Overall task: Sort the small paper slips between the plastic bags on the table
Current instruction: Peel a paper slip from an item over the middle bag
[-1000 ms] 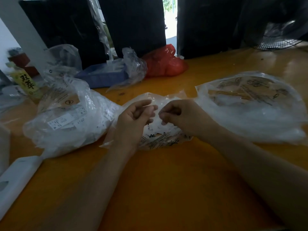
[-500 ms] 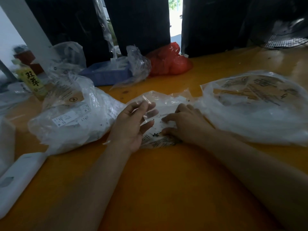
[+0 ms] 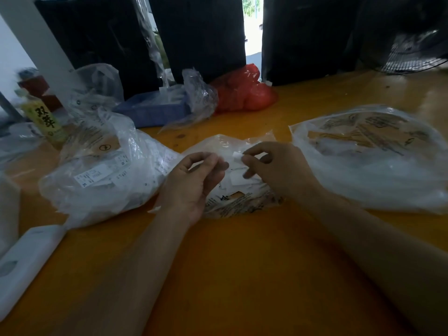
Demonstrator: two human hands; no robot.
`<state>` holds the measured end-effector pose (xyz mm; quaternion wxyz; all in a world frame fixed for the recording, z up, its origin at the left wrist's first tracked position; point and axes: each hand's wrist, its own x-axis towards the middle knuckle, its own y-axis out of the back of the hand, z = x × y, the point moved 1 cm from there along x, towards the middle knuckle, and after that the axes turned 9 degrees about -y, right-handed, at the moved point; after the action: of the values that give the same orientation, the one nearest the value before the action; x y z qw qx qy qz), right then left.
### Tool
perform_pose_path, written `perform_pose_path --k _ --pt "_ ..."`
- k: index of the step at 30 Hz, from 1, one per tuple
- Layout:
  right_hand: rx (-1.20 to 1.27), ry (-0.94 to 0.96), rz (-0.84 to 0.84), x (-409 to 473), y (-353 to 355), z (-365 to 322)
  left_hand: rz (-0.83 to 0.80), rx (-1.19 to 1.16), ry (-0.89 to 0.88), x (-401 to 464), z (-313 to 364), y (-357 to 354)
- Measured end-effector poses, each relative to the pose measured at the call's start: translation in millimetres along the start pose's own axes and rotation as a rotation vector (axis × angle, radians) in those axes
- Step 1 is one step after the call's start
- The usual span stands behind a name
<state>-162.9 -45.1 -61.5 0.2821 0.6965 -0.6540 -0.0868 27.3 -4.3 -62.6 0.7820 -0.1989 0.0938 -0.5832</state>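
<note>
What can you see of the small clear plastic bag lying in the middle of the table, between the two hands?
The middle bag is thin, crinkled clear plastic with dark print along its near edge. It lies flat on the orange table, holding small white paper slips. The left hand and the right hand hover over it; the right pinches one slip.

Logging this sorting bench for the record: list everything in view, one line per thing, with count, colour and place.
table: 1, orange, under everything
middle bag: 1, clear, printed, under the hands
left bag: 1, clear, full of slips
right bag: 1, clear, printed
paper slip: 1, white, at right fingertips
red bag: 1, back centre
blue tray: 1, back left
bottle: 1, yellow label, far left
fan: 1, dark, back right
left hand: fingers curled, pinching something pale
right hand: pinching the slip
</note>
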Motion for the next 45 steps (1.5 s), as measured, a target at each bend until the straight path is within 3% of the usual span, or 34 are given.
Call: perform_pose_path --k 5,13,20,28,38,42,45 --pt "0.156 -0.098 -0.045 -2 8 -4 -0.02 -0.082 0.015 -3 -1 -5" --pt "0.251 -0.145 0.053 4 14 -1 -0.027 -0.053 0.006 0 -6 -3" --pt "0.079 0.172 0.208 1 23 -9 -0.181 0.092 -0.042 -2 -7 -1" --pt "-0.143 0.392 0.217 -6 21 -14 -0.249 0.236 -0.11 -6 -8 -2" --pt "-0.298 0.477 0.098 -4 21 -13 -0.255 0.281 -0.12 -10 -6 -6" --pt "-0.294 0.493 0.035 -5 19 -13 -0.286 0.418 -0.156 -12 -5 -6" --pt "-0.245 0.401 0.034 -5 16 -13 -0.282 0.48 -0.168 -13 -6 -7"
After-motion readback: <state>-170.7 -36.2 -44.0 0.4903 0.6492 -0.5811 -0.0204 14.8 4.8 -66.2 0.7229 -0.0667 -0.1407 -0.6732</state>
